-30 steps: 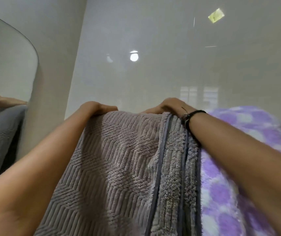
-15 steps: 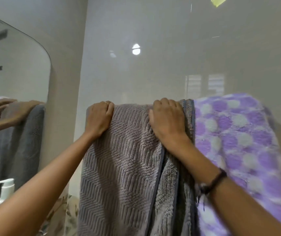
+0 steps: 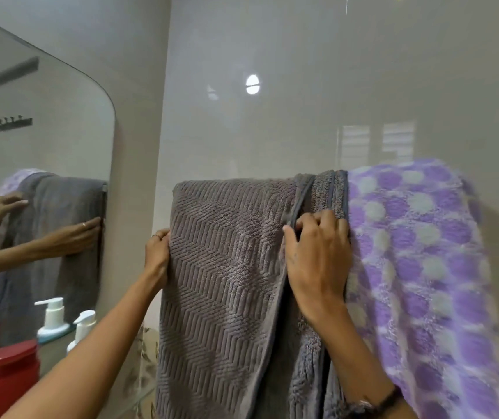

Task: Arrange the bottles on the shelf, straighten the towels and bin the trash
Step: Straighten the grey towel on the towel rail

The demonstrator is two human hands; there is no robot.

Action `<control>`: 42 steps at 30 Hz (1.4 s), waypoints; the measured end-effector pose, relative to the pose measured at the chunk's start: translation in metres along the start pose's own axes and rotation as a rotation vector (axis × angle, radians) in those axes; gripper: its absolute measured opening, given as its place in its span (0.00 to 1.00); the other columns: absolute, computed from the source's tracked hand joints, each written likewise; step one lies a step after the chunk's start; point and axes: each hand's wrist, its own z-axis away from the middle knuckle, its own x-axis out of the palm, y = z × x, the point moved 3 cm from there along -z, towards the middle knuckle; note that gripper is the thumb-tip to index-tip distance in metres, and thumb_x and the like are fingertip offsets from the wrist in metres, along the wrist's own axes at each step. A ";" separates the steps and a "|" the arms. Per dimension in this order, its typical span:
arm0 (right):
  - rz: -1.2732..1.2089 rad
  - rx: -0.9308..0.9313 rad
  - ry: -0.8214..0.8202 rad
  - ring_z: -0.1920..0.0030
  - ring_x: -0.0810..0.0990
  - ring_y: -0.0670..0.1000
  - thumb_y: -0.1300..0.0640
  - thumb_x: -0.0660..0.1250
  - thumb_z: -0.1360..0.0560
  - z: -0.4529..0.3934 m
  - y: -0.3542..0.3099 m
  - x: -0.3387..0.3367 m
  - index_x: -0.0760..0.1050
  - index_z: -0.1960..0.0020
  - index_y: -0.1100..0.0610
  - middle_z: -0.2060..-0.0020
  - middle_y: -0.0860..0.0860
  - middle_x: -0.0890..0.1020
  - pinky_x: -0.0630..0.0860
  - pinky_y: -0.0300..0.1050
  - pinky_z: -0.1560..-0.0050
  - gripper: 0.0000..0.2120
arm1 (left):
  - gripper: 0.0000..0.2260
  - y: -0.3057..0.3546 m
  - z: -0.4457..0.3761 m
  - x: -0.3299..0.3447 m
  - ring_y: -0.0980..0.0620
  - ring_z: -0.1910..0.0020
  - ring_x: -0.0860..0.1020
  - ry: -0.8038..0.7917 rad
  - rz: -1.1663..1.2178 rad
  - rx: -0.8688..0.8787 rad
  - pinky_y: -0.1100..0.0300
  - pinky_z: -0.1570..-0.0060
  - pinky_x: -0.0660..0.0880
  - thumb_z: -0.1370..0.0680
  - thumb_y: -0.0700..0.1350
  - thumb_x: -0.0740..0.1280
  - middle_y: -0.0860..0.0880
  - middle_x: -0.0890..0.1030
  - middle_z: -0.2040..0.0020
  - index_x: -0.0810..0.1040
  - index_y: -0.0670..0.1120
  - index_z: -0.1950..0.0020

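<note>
We're up at the wall and the grey chevron-ribbed plush towel (image 3: 221, 282) hangs folded over the top, front face toward us. Our left hand (image 3: 158, 257) grips its left edge, fingers curled round the hem, a ring on one finger. Our right hand (image 3: 318, 261) sits at the towel's right edge, thumb and curled fingers pinching the darker piped border where it bunches into folds. Just beside that, touching it, hangs the purple fleece towel with pale round dots (image 3: 417, 267), draped over the same height. Down at lower left, a white pump bottle (image 3: 82, 328) stands beside a red round-lidded plastic jar (image 3: 6, 376), in front of the round-cornered wall mirror (image 3: 45, 122), which reflects both hands and the towels.
</note>
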 end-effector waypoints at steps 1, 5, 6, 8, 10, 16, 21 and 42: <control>-0.030 0.020 0.039 0.46 0.71 0.55 0.50 0.60 0.22 -0.005 0.001 -0.005 0.75 0.45 0.57 0.44 0.54 0.74 0.75 0.49 0.49 0.13 | 0.08 0.000 -0.001 -0.003 0.49 0.56 0.78 -0.026 0.022 -0.029 0.62 0.62 0.74 0.21 0.40 0.60 0.47 0.80 0.57 0.79 0.43 0.53; -0.079 0.127 0.147 0.48 0.74 0.57 0.53 0.63 0.23 -0.014 0.009 -0.024 0.76 0.47 0.59 0.44 0.56 0.72 0.75 0.48 0.56 0.10 | 0.11 0.012 0.008 -0.010 0.55 0.74 0.79 -0.111 0.107 -0.142 0.65 0.74 0.76 0.21 0.40 0.60 0.45 0.80 0.65 0.78 0.42 0.61; -0.093 0.139 0.126 0.49 0.75 0.57 0.53 0.64 0.23 -0.014 0.010 -0.026 0.76 0.46 0.59 0.44 0.56 0.73 0.75 0.48 0.55 0.10 | 0.11 0.015 0.011 -0.010 0.55 0.74 0.79 -0.143 0.066 -0.149 0.65 0.73 0.76 0.20 0.40 0.59 0.44 0.79 0.63 0.78 0.41 0.59; -0.124 0.145 0.066 0.50 0.76 0.57 0.53 0.63 0.23 -0.014 0.010 -0.025 0.75 0.45 0.59 0.45 0.56 0.73 0.74 0.48 0.52 0.11 | 0.13 0.024 0.014 -0.009 0.46 0.57 0.81 -0.178 -0.028 -0.123 0.56 0.55 0.78 0.18 0.38 0.54 0.35 0.77 0.49 0.74 0.33 0.43; -0.184 0.149 0.004 0.51 0.77 0.57 0.53 0.63 0.23 -0.013 0.011 -0.023 0.75 0.47 0.58 0.47 0.57 0.76 0.72 0.48 0.53 0.10 | 0.14 0.031 0.015 -0.010 0.37 0.46 0.75 -0.153 -0.093 -0.123 0.51 0.41 0.72 0.18 0.36 0.51 0.29 0.73 0.40 0.69 0.28 0.39; -0.436 0.173 0.030 0.62 0.75 0.54 0.55 0.68 0.26 -0.028 0.016 -0.027 0.77 0.55 0.60 0.60 0.57 0.84 0.55 0.39 0.68 0.07 | 0.16 0.043 0.021 -0.011 0.52 0.75 0.75 -0.179 0.082 -0.146 0.69 0.79 0.72 0.20 0.36 0.54 0.47 0.75 0.73 0.70 0.44 0.66; -0.379 0.188 0.153 0.48 0.78 0.61 0.58 0.65 0.25 -0.090 0.018 -0.058 0.77 0.51 0.60 0.51 0.60 0.83 0.68 0.47 0.55 0.07 | 0.10 0.057 0.006 0.007 0.52 0.69 0.71 -0.164 0.221 -0.089 0.60 0.68 0.71 0.23 0.44 0.63 0.49 0.74 0.69 0.74 0.46 0.64; -0.080 0.153 0.048 0.48 0.76 0.59 0.53 0.59 0.21 -0.030 0.006 -0.021 0.68 0.37 0.58 0.45 0.58 0.75 0.69 0.47 0.54 0.15 | 0.22 0.043 0.008 0.054 0.39 0.45 0.76 0.454 -0.146 0.106 0.53 0.54 0.67 0.24 0.59 0.61 0.38 0.79 0.43 0.71 0.40 0.42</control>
